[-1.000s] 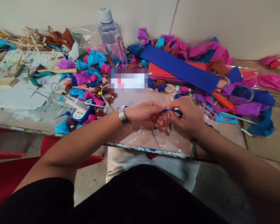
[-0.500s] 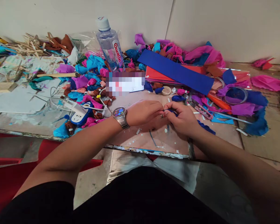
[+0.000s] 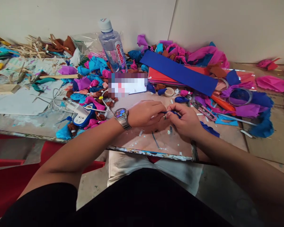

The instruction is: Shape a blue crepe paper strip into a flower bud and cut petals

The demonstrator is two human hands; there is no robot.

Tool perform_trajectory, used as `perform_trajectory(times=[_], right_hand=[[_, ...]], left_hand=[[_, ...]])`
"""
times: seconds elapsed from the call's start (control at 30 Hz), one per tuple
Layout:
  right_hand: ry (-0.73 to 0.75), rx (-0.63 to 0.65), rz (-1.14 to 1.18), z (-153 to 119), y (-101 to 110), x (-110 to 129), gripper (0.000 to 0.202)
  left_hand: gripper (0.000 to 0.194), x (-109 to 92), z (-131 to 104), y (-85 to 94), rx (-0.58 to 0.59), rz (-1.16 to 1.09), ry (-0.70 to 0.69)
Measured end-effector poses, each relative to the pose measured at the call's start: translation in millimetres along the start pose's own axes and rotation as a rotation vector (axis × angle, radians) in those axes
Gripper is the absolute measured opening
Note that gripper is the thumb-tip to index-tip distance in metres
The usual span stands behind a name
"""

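In the head view, a thin piece of dark blue material [image 3: 176, 114] is held between the two hands, just above the bare front part of the tabletop [image 3: 145, 143]. One end of it is pinched in the fingertips of the left hand [image 3: 147, 113], whose back is turned up; by the right hand [image 3: 186, 121] the same piece is clamped between thumb and curled forefinger, and the fingertips of both hands are brought almost together. The exact shape of the piece is hidden by the fingers. A metal-banded watch [image 3: 121, 114] is worn on the left wrist. Beyond the right hand, a dark blue scrap [image 3: 181, 99] is seen lying near a pink-handled cutter [image 3: 206, 113], and another crumpled blue scrap [image 3: 210, 129] is partly covered by the right forearm. Farther back, a partly blurred phone [image 3: 139, 87] is laid flat before an upright water bottle [image 3: 112, 47]; to its right, a wide blue strip [image 3: 177, 72] is laid slantwise across red sheets [image 3: 165, 75]. At the left, a blue-and-white power strip [image 3: 83, 117] is surrounded by coloured crumpled pieces [image 3: 92, 84].
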State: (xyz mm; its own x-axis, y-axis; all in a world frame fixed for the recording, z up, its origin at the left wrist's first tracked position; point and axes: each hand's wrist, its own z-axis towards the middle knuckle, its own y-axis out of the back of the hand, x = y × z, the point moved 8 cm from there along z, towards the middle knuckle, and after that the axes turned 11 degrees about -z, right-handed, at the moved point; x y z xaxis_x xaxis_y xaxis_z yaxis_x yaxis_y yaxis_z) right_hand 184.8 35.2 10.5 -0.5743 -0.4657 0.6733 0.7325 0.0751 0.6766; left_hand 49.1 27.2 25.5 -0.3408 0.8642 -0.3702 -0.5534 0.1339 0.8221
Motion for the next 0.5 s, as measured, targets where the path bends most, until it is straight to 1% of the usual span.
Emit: perform_trajectory(times=[0.17, 0.3, 0.5], right_hand=[[-0.018, 0.037, 0.019, 0.1, -3.4, -2.7, 0.009], [-0.013, 0.046, -0.003, 0.0, -1.7, -2.9, 0.011], [0.032, 0.002, -0.077, 0.9, 3.1, 1.2, 0.008]], left_hand=[[0.021, 0.0, 0.3, 0.2, 0.008, 0.065, -0.007], [0.026, -1.7, 1.1, -0.1, 0.009, 0.102, -0.009], [0.027, 8.0, 0.8, 0.3, -0.025, 0.114, 0.077]])
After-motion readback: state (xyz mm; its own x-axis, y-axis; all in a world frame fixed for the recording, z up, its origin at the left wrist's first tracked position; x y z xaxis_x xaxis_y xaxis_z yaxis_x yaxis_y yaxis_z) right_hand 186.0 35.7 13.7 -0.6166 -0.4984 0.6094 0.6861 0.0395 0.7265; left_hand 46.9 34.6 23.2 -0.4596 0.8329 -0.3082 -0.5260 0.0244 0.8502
